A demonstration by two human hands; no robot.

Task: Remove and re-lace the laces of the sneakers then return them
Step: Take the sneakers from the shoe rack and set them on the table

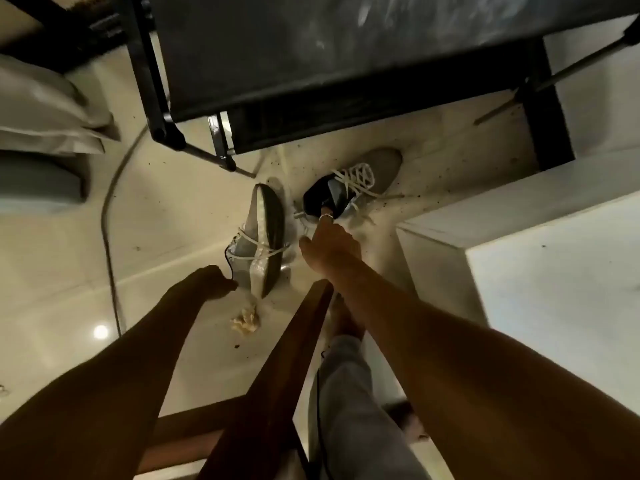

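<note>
R hand (325, 244): fingertips hooked over heel collar of upright sneaker (384, 168), thumb out to side. L hand (207, 282) curled, in shadow, just beside heel of tipped sneaker (259, 233); can't tell if it grips. Both shoes on floor (156, 220) by dark table (346, 46), laces (356, 174) still threaded. Best: hook collar firmly, lift straight, keep loose lace ends from snagging.

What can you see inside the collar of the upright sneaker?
Fingertips of the right hand hook into the dark collar of the upright sneaker. The insole and toe space are hidden in shadow.
</note>
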